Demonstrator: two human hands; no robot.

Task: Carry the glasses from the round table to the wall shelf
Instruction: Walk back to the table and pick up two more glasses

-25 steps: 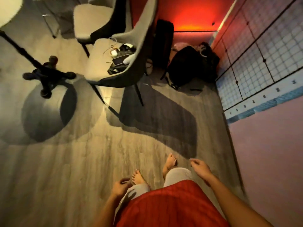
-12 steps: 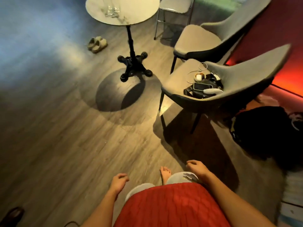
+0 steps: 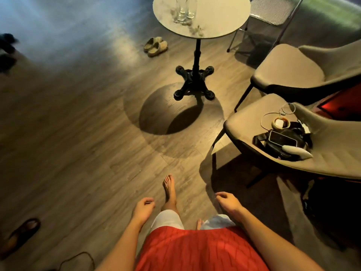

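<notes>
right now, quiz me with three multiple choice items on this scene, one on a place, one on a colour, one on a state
1. Where do the glasses stand?
A. on the round table
B. on the floor
C. on a chair seat

2. What colour is the person's garment at the bottom of the view?
A. blue
B. red
C. green

3. What do the left hand and right hand hold?
A. a glass each
B. a phone
C. nothing

Answers:
1 A, the glasses stand upright on the tabletop.
2 B, the fabric is plainly red.
3 C, both hands hang loosely curled and empty.
</notes>
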